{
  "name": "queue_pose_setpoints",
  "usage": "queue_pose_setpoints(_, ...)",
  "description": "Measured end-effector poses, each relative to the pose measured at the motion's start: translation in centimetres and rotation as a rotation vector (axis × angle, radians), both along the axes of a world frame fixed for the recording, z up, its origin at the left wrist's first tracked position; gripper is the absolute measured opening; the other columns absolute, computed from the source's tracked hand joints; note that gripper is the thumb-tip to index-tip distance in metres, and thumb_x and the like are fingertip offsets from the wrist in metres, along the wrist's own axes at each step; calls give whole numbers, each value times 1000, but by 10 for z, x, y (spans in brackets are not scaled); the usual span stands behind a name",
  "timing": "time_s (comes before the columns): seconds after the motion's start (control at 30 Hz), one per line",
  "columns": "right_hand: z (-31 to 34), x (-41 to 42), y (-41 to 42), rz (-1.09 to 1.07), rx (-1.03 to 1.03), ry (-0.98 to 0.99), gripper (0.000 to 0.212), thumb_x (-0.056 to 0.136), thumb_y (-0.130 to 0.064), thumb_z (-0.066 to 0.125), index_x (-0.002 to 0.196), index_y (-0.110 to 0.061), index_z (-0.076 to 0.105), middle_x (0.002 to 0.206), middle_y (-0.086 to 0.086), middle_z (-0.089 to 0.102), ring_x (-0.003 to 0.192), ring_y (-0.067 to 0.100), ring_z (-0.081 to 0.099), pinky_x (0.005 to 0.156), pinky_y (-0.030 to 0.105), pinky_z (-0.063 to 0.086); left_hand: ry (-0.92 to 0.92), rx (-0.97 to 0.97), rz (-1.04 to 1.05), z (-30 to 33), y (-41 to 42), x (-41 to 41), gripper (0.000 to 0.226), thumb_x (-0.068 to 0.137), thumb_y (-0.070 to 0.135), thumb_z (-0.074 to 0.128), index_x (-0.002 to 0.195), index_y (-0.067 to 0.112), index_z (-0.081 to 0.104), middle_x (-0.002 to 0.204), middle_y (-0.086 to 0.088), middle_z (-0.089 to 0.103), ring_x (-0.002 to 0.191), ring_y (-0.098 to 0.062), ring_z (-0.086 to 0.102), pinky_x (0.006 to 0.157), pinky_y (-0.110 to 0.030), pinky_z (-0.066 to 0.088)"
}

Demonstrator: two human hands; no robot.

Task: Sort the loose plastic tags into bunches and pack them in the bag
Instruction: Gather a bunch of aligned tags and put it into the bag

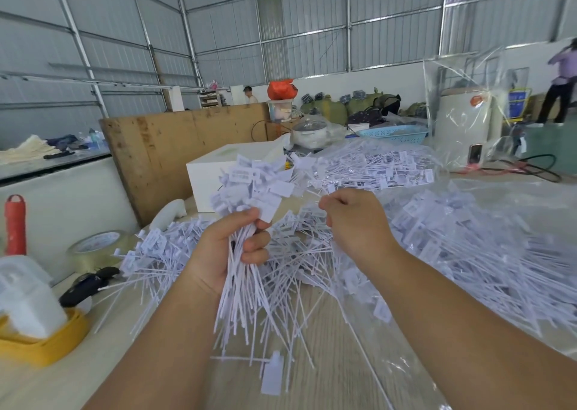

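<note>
Loads of loose plastic tags (312, 263) still cover the bench (327, 378), so it's mid-bunching. Left grip (231, 247) clutches a fat bunch (246, 191); right grip (352, 219) pinches one tag. Next, I'd guess: slot it in, heads aligned.

A roll of clear tape (97, 247) lies near the worktop's (327, 372) left edge, beside a red-handled tool (15, 223) and a white container (26, 300) sitting in a yellow tray (46, 344). A white box (215, 175) stands toward the far edge before a plywood board (162, 156). At the far right corner stands what may be a white appliance (462, 128), near a blue basket (393, 134).
</note>
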State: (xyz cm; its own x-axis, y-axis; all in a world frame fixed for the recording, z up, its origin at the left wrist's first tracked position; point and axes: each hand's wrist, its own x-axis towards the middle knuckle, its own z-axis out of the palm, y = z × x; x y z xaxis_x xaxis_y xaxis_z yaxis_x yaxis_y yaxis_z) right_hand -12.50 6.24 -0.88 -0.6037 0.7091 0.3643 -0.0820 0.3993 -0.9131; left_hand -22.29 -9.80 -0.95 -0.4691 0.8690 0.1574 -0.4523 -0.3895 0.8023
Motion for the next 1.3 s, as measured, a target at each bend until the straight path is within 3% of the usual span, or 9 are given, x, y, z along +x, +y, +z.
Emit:
queue_pose_setpoints(0.13, 0, 0, -10, 183, -372, 33, 23, 95, -11, 55, 78, 1, 64, 47, 2, 46, 31, 12, 31, 32, 15, 27, 42, -95, 16, -3, 3, 2, 35, 50, 7, 88, 67, 12, 58, 60, 0, 50, 37, -6, 38, 32, -16, 28)
queue_pose_setpoints(0.23, 5, 1, -16, 260, -544, 34, 20, 95, -9, 54, 77, -7, 62, 47, 0, 47, 32, 10, 29, 34, 16, 23, 115, -122, 152, -5, 9, 5, 18, 69, 3, 69, 56, 15, 64, 57, 1, 50, 37, -6, 39, 33, -16, 28)
queue_pose_setpoints(0.4, 6, 3, -5, 149, -614, 50, 22, 94, -5, 51, 76, -11, 61, 55, 1, 43, 37, 9, 30, 38, 19, 23, 105, -84, 294, -5, 11, 0, 18, 72, 11, 61, 56, 16, 66, 60, 1, 51, 39, -7, 39, 35, -16, 28)
queue_pose_setpoints(0.53, 0, 6, 4, 91, -535, 91, 22, 92, -8, 51, 73, -17, 56, 60, -3, 45, 46, 9, 39, 44, 24, 32, 8, -71, 197, -6, 7, -4, 20, 77, 13, 57, 58, 15, 62, 61, 1, 51, 40, -7, 40, 36, -17, 28)
queue_pose_setpoints(0.7, 4, 4, 1, 100, -608, 65, 17, 95, -4, 50, 84, -8, 62, 58, 4, 44, 28, 11, 28, 37, 18, 23, 17, -71, 204, -9, 6, -7, 20, 78, 14, 56, 59, 15, 62, 63, 0, 53, 41, -7, 42, 37, -16, 31)
queue_pose_setpoints(0.77, 4, 5, 0, 93, -524, 34, 16, 95, -5, 52, 83, -6, 63, 56, 4, 45, 26, 11, 29, 33, 13, 25, 31, -64, 245, -9, 7, -8, 18, 77, 14, 58, 60, 15, 64, 64, 0, 55, 42, -7, 44, 36, -16, 33)
queue_pose_setpoints(0.83, -1, 6, 1, 41, -260, -68, 23, 93, -8, 54, 71, -5, 57, 51, 2, 45, 33, 13, 36, 35, 12, 26, 22, -60, 298, -9, 6, -9, 13, 75, 15, 61, 63, 15, 64, 65, 1, 56, 42, -7, 45, 36, -17, 35)
queue_pose_setpoints(0.93, -11, 5, -4, -16, 153, -202, 32, 96, -15, 51, 65, -7, 46, 58, 3, 42, 48, 14, 36, 45, 24, 29, -31, -77, 413, -12, 4, -15, 10, 87, 12, 59, 76, 12, 58, 67, 0, 56, 43, -7, 45, 37, -17, 36)
queue_pose_setpoints(1.3, 15, 17, 2, -155, 521, -460, 36, 97, -14, 44, 63, -19, 35, 65, -2, 43, 56, 13, 40, 48, 24, 25, -87, 19, 531, -11, 3, -24, 17, 97, 10, 50, 80, 14, 52, 62, 3, 54, 41, -6, 42, 38, -17, 35)
